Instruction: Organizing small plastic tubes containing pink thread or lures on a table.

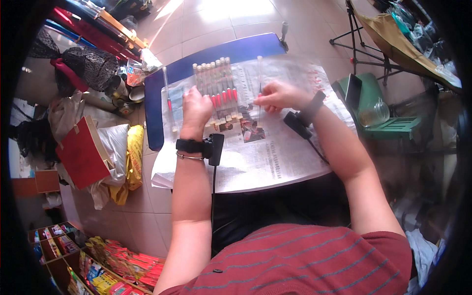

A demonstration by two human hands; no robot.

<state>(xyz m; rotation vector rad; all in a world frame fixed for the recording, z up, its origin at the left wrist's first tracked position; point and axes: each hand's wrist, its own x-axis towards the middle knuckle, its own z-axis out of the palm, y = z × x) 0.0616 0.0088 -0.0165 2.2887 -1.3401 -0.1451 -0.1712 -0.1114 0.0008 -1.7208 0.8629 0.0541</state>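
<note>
A row of several slim clear tubes (213,78) with pale end caps lies on the newspaper (246,174), each with a red-bodied float (224,96) inside. My left hand (196,109) is closed at the left edge of this row, and its fingers hide whatever they grip. To the right of the row, my right hand (279,96) pinches a slim clear tube (259,71) with a bit of red showing at the fingertips. Another clear tube (166,86) with a red float lies apart, left of my left hand.
Newspaper covers most of a blue table (153,125). A green plastic chair (393,125) holding a clear jar (373,114) stands at the right. To the left are a red box (84,152) and a yellow bag (134,152). Dark cables run from both wrist straps.
</note>
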